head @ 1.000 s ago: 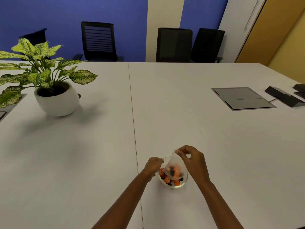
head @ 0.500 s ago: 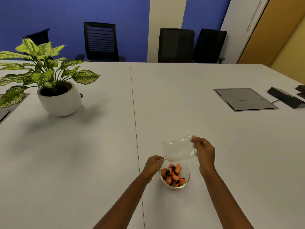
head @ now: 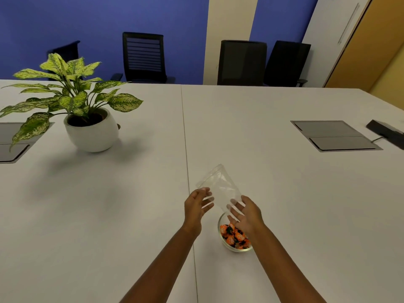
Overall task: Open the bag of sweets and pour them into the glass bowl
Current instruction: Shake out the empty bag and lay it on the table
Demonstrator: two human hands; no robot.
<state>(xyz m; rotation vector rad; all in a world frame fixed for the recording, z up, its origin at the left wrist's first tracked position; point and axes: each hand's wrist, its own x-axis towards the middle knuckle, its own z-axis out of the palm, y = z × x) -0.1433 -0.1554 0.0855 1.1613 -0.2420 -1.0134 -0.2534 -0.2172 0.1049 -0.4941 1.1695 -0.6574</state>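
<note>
The clear plastic bag (head: 219,188) is empty and hangs tilted just above the table, beyond the bowl. My left hand (head: 196,206) is at its left edge and my right hand (head: 246,215) at its lower right corner. Both have their fingers spread, and the fingertips show through the plastic; neither pinches it. The small glass bowl (head: 237,250) stands on the white table below my right hand. It holds a heap of orange and black wrapped sweets (head: 231,236), and my right wrist covers part of it.
A potted plant in a white pot (head: 91,132) stands at the left. Grey hatch panels (head: 334,135) are set into the table (head: 131,215) at the right, with a black device (head: 387,133) and its cable beside them. Black chairs (head: 143,56) line the far edge.
The bag was lifted off the bowl by my right hand, leaving the sweets in the bowl. Now both hands have risen to the bag and opened their fingers, and the bag has tilted upward.
</note>
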